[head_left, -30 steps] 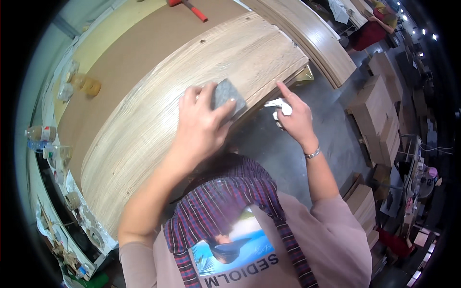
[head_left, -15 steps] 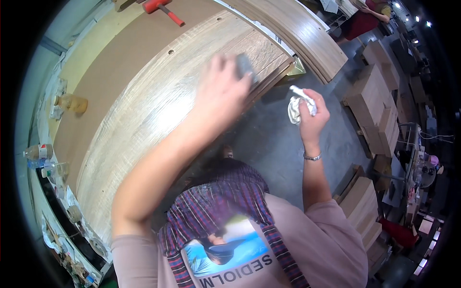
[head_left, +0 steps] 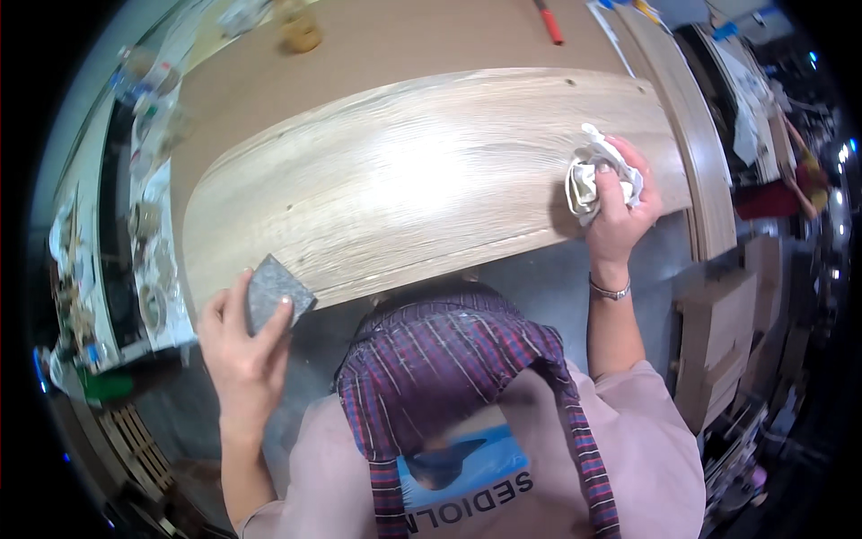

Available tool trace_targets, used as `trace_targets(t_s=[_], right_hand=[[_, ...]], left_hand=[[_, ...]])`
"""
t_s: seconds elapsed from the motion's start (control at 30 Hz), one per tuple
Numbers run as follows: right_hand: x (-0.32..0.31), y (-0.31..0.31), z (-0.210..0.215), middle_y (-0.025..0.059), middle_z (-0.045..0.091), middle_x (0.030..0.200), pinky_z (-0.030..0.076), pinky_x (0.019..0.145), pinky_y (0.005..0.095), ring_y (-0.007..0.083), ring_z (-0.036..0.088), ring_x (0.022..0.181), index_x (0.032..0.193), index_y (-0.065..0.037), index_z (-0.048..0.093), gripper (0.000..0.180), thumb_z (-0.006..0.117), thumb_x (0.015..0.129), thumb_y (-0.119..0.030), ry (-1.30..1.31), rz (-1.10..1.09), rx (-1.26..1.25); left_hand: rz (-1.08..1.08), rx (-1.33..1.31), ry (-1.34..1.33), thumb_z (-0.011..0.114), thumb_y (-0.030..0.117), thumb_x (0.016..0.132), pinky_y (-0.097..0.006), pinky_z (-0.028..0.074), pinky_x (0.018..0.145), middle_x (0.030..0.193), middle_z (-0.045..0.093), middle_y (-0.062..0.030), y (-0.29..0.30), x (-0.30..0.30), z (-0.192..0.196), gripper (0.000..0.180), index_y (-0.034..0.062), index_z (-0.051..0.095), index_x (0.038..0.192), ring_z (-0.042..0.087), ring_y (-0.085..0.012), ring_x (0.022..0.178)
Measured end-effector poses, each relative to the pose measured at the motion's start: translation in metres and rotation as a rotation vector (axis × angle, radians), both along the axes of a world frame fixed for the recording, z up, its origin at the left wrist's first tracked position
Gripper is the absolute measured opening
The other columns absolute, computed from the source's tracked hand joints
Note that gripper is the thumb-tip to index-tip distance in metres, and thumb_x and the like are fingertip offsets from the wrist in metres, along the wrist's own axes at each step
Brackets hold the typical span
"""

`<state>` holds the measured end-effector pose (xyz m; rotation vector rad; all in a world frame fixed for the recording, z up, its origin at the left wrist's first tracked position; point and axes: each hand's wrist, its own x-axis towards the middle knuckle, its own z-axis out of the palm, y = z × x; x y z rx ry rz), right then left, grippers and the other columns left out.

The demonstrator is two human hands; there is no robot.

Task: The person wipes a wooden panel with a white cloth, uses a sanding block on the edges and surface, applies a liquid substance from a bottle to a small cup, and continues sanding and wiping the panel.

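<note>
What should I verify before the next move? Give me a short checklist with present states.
1. Grey block gripped by left hand: ok.
2. White cloth gripped by right hand: ok.
3. One hand free: not ok, both are holding something.
4. Cloth touching wooden panel: cannot tell from this angle.
5. Red-handled tool off the panel: ok, beyond its far edge.
6. Amber jar off the panel: ok.

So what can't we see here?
Far end of the red handle: head view, cut off by top edge.
Underside of the grey block in the left hand: head view, block hides it.
Palm of the right hand: head view, behind white cloth.
Contents of bottles: head view, blurred.
</note>
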<state>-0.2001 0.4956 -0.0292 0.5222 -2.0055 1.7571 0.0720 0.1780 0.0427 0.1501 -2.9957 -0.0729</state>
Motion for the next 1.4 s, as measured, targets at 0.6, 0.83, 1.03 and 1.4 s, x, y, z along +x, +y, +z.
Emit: trace_targets(t_s=[0.6,0.83,1.03,1.4], right_hand=[[0.137,-0.181,-0.002,0.0084,0.065,0.116,0.053,0.083,0.0402,0.0302,0.062,0.098,0.099,-0.007,0.069,0.033,0.072,0.067,-0.006,0.542,0.645,0.860],[0.111,-0.125,0.016,0.0078,0.069,0.109,0.054,0.073,0.0405,0.0329,0.063,0.091,0.098,-0.013,0.072,0.035,0.076,0.064,-0.006,0.339,0.245,0.962],[0.141,-0.149,0.011,0.0046,0.069,0.100,0.051,0.069,0.0362,0.0268,0.062,0.085,0.087,-0.011,0.072,0.025,0.075,0.063,-0.008,0.344,0.442,0.986],[0.129,-0.179,0.015,0.0102,0.068,0.102,0.053,0.075,0.0355,0.0208,0.064,0.089,0.093,-0.003,0.067,0.014,0.067,0.079,-0.005,-0.128,0.306,0.544]], left_hand=[[0.398,0.404,0.333,0.071,0.018,0.087,-0.041,0.034,0.112,0.145,0.051,-0.0154,-0.250,0.027,-0.136,0.042,0.0097,0.066,0.128,0.047,-0.0334,0.133],[0.449,0.702,0.385,0.062,0.008,0.094,-0.035,0.041,0.108,0.131,0.064,-0.0143,-0.254,0.038,-0.147,0.029,-0.0003,0.068,0.121,0.057,-0.0258,0.125],[0.415,0.758,0.394,0.062,0.006,0.094,-0.033,0.042,0.106,0.126,0.067,-0.0129,-0.251,0.039,-0.153,0.028,-0.0019,0.067,0.120,0.060,-0.0222,0.121],[0.590,0.898,0.392,0.062,0.003,0.095,-0.027,0.049,0.084,0.101,0.071,-0.0057,-0.227,0.105,-0.190,0.019,-0.0036,0.070,0.110,0.063,-0.0125,0.092]])
